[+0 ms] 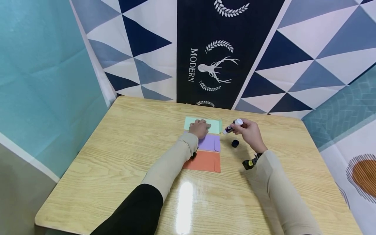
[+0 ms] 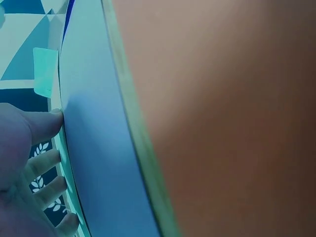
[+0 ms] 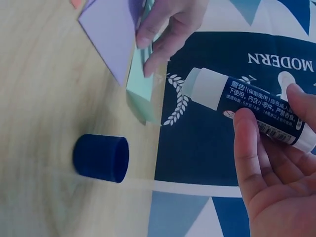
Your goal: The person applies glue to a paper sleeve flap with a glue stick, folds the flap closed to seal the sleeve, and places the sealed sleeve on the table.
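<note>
My left hand (image 1: 200,129) rests with its fingers on a mint green envelope (image 1: 215,126), the farthest of a column of envelopes. Its flap (image 3: 140,108) stands raised at the right end. Below it lie a purple envelope (image 1: 210,143) and an orange envelope (image 1: 202,162), both partly covered by my left arm. My right hand (image 1: 250,133) grips an uncapped glue stick (image 3: 247,103) between thumb and fingers, tilted with its glue tip (image 3: 190,83) toward the mint flap. The dark blue cap (image 3: 98,158) lies on its side on the table, just below the stick.
The wooden table (image 1: 132,137) ends at a patterned wall covering (image 1: 152,49) behind the envelopes. A blue-green cloth (image 1: 50,81) hangs along the left side. A wrist camera (image 1: 249,164) on my right arm sits low over the table.
</note>
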A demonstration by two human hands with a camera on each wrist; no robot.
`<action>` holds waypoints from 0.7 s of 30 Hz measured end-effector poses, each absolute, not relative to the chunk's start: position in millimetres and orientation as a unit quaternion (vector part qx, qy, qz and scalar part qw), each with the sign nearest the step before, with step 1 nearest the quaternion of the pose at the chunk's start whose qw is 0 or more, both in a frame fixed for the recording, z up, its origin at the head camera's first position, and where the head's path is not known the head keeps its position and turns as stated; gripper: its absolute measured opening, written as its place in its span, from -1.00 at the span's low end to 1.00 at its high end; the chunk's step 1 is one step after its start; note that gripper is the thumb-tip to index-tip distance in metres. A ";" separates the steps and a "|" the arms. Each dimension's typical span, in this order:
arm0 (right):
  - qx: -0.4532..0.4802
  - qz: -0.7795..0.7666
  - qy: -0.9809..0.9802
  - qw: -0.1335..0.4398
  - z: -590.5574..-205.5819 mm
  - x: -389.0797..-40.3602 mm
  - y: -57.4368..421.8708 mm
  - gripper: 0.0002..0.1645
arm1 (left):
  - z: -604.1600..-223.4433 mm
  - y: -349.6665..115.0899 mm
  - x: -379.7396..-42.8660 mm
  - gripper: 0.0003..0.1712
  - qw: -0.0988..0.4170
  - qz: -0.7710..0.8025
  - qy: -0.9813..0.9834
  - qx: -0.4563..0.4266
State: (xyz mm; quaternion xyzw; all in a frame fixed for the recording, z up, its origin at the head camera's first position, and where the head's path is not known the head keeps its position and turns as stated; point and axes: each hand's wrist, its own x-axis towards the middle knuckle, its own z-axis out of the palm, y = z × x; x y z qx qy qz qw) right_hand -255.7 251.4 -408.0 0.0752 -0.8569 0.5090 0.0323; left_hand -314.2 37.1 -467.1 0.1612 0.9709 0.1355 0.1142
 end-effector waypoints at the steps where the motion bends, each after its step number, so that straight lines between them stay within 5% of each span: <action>1: 0.074 0.511 -0.856 0.032 -407.2 -259.4 250.2 -0.56 | -467.9 37.4 -314.8 -0.53 0.114 0.136 0.971 0.160; 21: 0.070 0.435 -0.896 0.054 -427.7 -318.1 215.3 -0.70 | -474.7 36.6 -318.0 -0.53 0.107 0.137 0.971 0.163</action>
